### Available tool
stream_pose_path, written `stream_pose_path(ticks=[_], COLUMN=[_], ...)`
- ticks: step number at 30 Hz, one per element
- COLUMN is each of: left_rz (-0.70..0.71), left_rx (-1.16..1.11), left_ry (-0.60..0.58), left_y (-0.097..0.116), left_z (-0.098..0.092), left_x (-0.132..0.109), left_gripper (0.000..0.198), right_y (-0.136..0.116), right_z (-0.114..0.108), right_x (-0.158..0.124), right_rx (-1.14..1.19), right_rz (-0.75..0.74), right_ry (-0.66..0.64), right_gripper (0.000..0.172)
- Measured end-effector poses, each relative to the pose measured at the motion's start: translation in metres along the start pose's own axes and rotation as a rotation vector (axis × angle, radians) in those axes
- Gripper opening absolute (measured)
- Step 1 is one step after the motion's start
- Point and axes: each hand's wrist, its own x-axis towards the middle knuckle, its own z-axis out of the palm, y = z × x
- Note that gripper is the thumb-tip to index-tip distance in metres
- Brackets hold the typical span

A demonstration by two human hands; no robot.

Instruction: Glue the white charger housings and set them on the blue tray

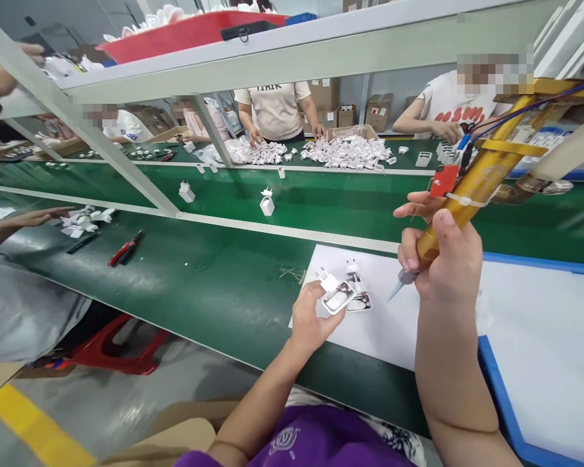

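My left hand (312, 319) grips a white plug housing (337, 297) by its side, its open face up with wires and parts showing inside. Just behind and right of it, a second white plug housing (359, 299) rests on the white sheet (389, 337). Wrapped around a gold-coloured glue dispenser (472, 188) is my right hand (448, 259). The tool's pale tapered nozzle (395, 290) points down and left, above the sheet and apart from both housings. A red tag and blue wires are fastened to the tool.
Red-handled cutters (125, 248) and a white pile (85, 220) lie left, near a co-worker's hand (46, 216). White plug pieces (267, 202) sit on the green belt (224, 198). Blue-edged trays (540, 363) stand right. A shelf beam (311, 65) crosses overhead; co-workers sit across.
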Motion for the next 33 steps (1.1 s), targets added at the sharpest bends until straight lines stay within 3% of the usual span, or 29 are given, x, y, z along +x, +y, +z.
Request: stream_pose_path(ticks=[7, 14, 18, 25, 33], left_rz=[0.063, 0.015, -0.010, -0.096, -0.154], left_rx=[-0.003, -0.154, -0.163, -0.172, -0.204], left_ry=[-0.027, -0.149, -0.139, -0.126, -0.135], left_y=[0.011, 0.036, 0.051, 0.060, 0.064], left_z=[0.016, 0.029, 0.038, 0.036, 0.036], left_x=[0.000, -0.001, 0.000, 0.004, 0.006], left_gripper=[0.034, 0.033, 0.033, 0.033, 0.036], right_y=[-0.001, -0.003, -0.002, 0.001, 0.004], right_z=[0.008, 0.011, 0.010, 0.010, 0.007], right_x=[-0.006, -0.011, -0.012, -0.011, -0.010], right_rx=[0.026, 0.010, -0.003, 0.062, 0.028], right_rz=[-0.039, -0.007, 0.007, -0.012, -0.012], right_ry=[-0.051, -0.056, -0.055, -0.067, -0.081], right_gripper=[0.024, 0.022, 0.025, 0.020, 0.026])
